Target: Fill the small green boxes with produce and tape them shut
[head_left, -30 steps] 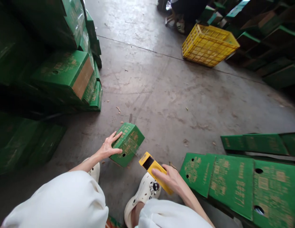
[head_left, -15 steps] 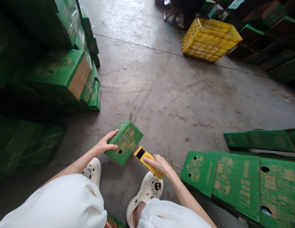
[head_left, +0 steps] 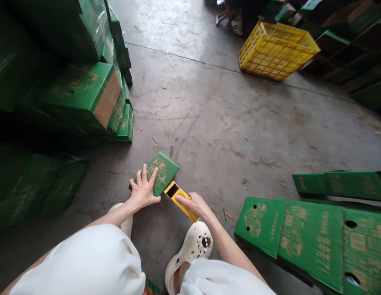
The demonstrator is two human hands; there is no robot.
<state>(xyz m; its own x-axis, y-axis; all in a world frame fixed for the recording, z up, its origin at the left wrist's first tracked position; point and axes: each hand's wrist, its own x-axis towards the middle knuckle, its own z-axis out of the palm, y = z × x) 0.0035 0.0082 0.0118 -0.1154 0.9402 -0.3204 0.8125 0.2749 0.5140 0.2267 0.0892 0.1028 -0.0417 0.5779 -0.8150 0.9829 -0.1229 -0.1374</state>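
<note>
My left hand point(head_left: 144, 191) lies with its fingers spread over the printed face of a small green cardboard box point(head_left: 166, 169), with its thumb stretched out near the box's lower edge. The box is tilted, and its left part is hidden under the fingers. In my right hand point(head_left: 193, 205) is a long yellow hand-held tool point(head_left: 183, 209) with a black panel near its front end; I cannot make out its exact kind. The tool's front end is close against the right edge of the box, and my thumb lies along its top.
Green boxes point(head_left: 76, 90) are stacked at the left. More green boxes point(head_left: 311, 233) stand at the lower right. A yellow plastic crate point(head_left: 278, 51) sits on the concrete floor point(head_left: 205, 110) at the upper right, beside a person's shoe point(head_left: 236, 27). My white clogs point(head_left: 192, 246) are below.
My left hand has shifted from gripping the box's left edge to lying spread over its face. The box has turned and tipped, and the yellow tool has moved left and up against its edge.
</note>
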